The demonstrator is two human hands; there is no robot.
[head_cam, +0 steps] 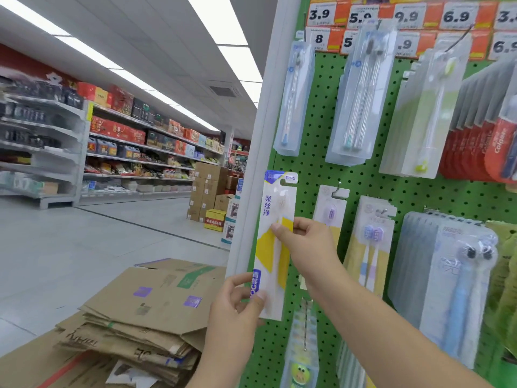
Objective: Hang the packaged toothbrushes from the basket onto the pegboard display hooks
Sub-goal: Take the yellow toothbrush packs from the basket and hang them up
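At the pegboard's (372, 180) left edge, fingertips are pinching a yellow-and-white toothbrush pack (275, 242): right hand (306, 243) mid-card, left hand (237, 306) at its foot. Hanging appears to be underway; its slot likely needs lifting onto a free hook. White upright (261, 135) is crowding left, purple toothbrush pack (331, 211) right.

A supermarket: long stocked shelves (134, 144) line an aisle, price tags (458, 16) reading 3.9 and 6.9 top a green pegboard (321, 107) of packaged toothbrushes (361, 91)
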